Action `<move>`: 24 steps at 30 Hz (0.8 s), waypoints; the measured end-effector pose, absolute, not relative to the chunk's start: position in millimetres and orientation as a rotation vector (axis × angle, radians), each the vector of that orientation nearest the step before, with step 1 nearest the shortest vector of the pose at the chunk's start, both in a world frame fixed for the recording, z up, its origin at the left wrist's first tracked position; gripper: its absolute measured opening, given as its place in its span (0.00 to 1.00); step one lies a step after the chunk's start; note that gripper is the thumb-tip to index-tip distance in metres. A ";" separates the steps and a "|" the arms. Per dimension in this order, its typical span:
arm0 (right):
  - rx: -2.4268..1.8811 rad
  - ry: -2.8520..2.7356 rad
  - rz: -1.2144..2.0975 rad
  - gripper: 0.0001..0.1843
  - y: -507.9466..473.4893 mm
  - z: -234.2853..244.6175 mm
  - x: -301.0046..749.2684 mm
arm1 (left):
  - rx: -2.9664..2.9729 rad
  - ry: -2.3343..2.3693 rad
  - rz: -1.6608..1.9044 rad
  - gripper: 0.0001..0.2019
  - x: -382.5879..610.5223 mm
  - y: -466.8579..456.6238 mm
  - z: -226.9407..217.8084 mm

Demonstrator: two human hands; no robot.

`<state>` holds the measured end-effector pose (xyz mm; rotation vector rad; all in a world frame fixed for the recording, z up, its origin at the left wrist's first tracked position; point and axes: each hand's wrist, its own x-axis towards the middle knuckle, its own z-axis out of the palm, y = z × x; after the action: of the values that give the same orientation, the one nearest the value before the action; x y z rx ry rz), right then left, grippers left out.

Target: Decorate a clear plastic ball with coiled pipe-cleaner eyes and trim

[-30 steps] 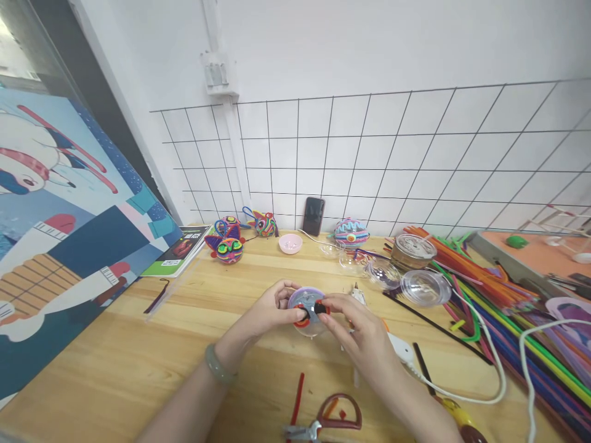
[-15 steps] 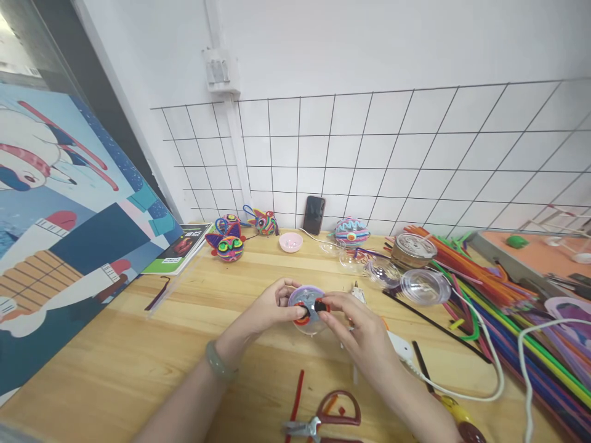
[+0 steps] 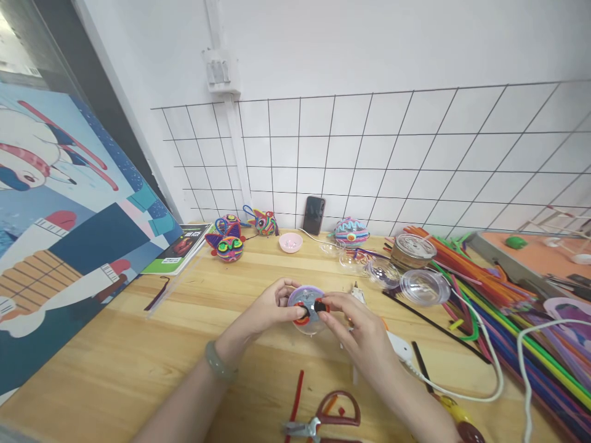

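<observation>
My left hand (image 3: 270, 309) is closed around the side of a clear plastic dome (image 3: 310, 327) with a purple rim. Its thumb presses by a black-and-orange coil (image 3: 300, 314) on the front of the dome. With thumb and index finger, my right hand (image 3: 362, 329) pinches a second black-and-orange coil (image 3: 319, 305) against the dome's right side. A white hot glue gun (image 3: 399, 347) lies partly hidden behind my right hand. Below the hands are red-handled scissors (image 3: 311, 427) and a red pipe cleaner (image 3: 296, 400).
Colourful pipe-cleaner animals (image 3: 229, 247) stand at the back left, near a pink bowl (image 3: 290, 242) and a leaning phone (image 3: 314, 215). Clear plastic shells (image 3: 423, 287) and bundled pipe cleaners (image 3: 489, 286) cover the right side, crossed by a white cable (image 3: 500, 375). An illustrated board (image 3: 78, 234) leans at left.
</observation>
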<state>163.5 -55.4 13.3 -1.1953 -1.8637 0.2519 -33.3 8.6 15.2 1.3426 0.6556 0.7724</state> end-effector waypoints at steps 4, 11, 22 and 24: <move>-1.214 -1.863 0.291 0.09 -55.9 13.0 163.4 | 1.306 0.636 0.771 0.25 -32.9 10.4 13.5; -1.207 -1.870 0.319 0.09 -56.0 11.2 162.1 | 1.377 0.627 0.727 0.25 -34.6 11.3 15.5; -1.219 -1.880 0.354 0.11 -56.7 7.4 158.7 | 1.318 0.670 0.687 0.23 -39.8 14.0 11.4; -1.229 -1.879 0.344 0.11 -56.6 6.9 158.7 | 1.318 0.673 0.701 0.22 -41.0 14.3 11.6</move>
<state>158.7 -56.6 6.9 -1.2292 -1.8786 0.3438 -41.0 14.3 11.6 1.3176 0.6733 0.7007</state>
